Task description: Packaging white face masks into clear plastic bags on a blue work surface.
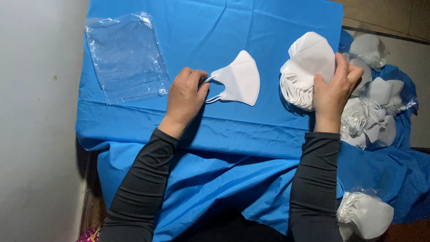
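Blue sheeting (pixel 251 130) covers the whole work surface, creased and hanging in folds toward the person, with a pale grey wall (pixel 36 121) running down the left side. Both forearms come up from the bottom edge in dark grey sleeves (pixel 143 188).

On the far right, just off the raised part of the surface, lies a loose heap of white masks (pixel 374 112), their ear loops tangled together. Nearer the lower right corner sits a bagged bundle of masks (pixel 365 214) in clear wrap.

At the upper left, a stack of clear plastic bags (pixel 125 56) lies flat on the blue sheet, well apart from both hands.

To the right of centre, a stack of folded white masks (pixel 307 69) stands on edge, fanned slightly at the bottom. The right hand (pixel 332 92) grips this stack from the right side, fingers curled over its top edge and thumb pressed against the face of the nearest mask.

In the middle lies a single white folded mask (pixel 239 83), flat on the sheet with its pointed nose fold toward the far side. The left hand (pixel 186 98) rests just beside it on the left, fingers bent and closed on the mask's ear loop (pixel 210 89), thumb and fingertips pinching the thin white band where it meets the mask's edge.
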